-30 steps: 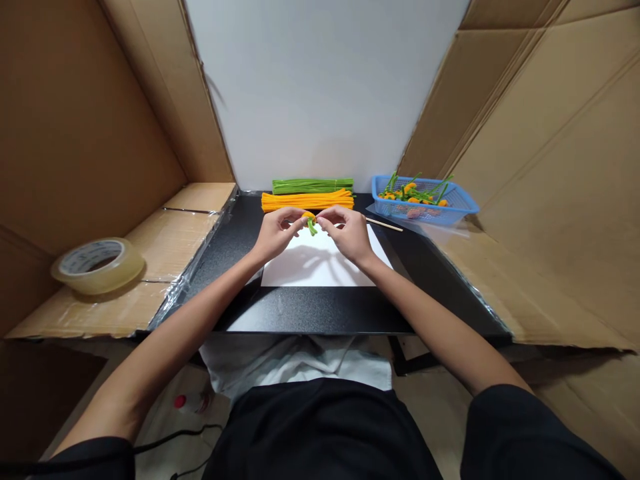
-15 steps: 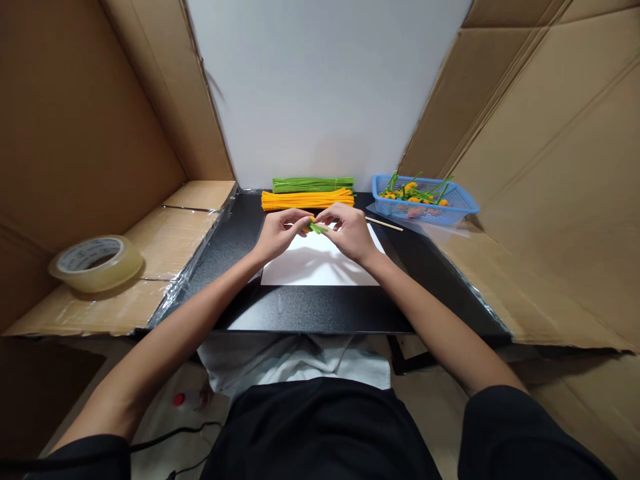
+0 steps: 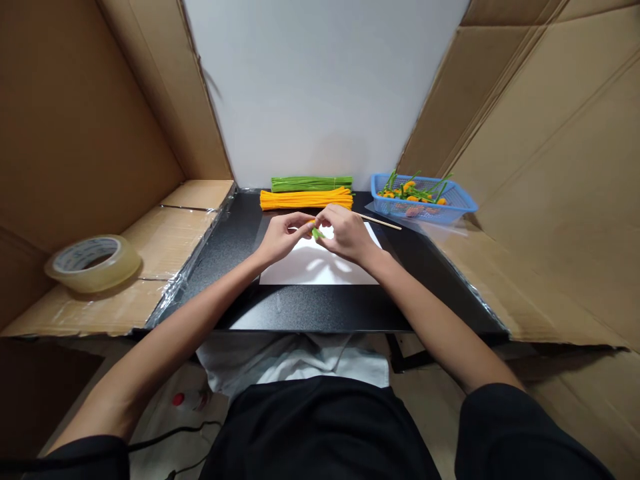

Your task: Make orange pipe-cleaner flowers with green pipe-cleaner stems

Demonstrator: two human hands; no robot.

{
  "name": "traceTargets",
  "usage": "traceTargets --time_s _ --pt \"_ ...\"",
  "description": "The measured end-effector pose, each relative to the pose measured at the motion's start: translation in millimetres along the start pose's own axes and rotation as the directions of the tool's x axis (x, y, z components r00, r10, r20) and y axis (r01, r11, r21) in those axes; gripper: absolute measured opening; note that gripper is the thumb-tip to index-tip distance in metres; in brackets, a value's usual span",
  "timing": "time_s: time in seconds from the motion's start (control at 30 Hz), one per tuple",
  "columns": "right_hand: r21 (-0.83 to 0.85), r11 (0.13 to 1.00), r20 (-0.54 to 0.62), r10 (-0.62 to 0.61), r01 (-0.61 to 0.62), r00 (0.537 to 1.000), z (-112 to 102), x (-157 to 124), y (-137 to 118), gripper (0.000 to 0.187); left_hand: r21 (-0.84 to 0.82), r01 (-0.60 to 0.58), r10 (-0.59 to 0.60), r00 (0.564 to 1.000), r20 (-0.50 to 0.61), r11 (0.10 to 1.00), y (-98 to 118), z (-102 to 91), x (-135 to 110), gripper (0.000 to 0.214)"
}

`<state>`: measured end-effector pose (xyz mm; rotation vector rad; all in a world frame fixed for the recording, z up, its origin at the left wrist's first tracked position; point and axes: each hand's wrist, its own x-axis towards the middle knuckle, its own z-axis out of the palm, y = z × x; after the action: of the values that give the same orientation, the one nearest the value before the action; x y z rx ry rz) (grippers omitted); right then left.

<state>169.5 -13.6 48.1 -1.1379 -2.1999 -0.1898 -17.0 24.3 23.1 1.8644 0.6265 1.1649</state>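
Above a white sheet of paper (image 3: 320, 270), my left hand (image 3: 283, 237) and my right hand (image 3: 346, 233) meet fingertip to fingertip. Between them is a small piece of green and orange pipe cleaner (image 3: 317, 233), mostly covered by the fingers. Both hands are closed on it, thumbs and forefingers pinching. Behind the hands lie a bundle of orange pipe cleaners (image 3: 305, 199) and, farther back, a bundle of green pipe cleaners (image 3: 311, 183). A thin wooden stick (image 3: 381, 222) rests on the table to the right of my right hand.
A blue basket (image 3: 453, 207) at the back right holds several green and orange pipe-cleaner pieces. A roll of clear tape (image 3: 120, 267) sits on the cardboard at left. Cardboard walls (image 3: 550, 167) flank the black table (image 3: 300, 310), with a white panel (image 3: 320, 87) behind.
My right fingers have curled further around the piece, and less of its green part shows. My left hand stays nearly in place; the whole view has shifted slightly.
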Motion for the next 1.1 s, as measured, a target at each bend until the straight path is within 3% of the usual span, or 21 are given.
traceTargets --time_s 0.4,0.77,1.03,1.1 --pt "-0.068 0.997 0.01 -0.049 0.049 0.999 2 0 -2 0.007 -0.031 0.013 -0.015 0.999 -0.044 0.999 -10 0.7 3 0.044" --pt "0.246 0.959 0.117 0.117 -0.143 0.986 3 5 6 0.003 0.118 0.014 -0.016 1.0 0.011 0.993 -11 -2.1 3 0.042" --pt "-0.032 0.999 0.147 -0.003 0.008 0.989 0 5 -4 0.008 0.11 0.024 -0.03 0.998 0.056 0.994 -18 -4.6 4 0.043" --pt "-0.035 0.999 0.145 -0.002 0.007 0.989 -1 5 -5 0.006 0.123 0.017 -0.023 0.999 0.049 0.992 -19 -5.5 4 0.044"
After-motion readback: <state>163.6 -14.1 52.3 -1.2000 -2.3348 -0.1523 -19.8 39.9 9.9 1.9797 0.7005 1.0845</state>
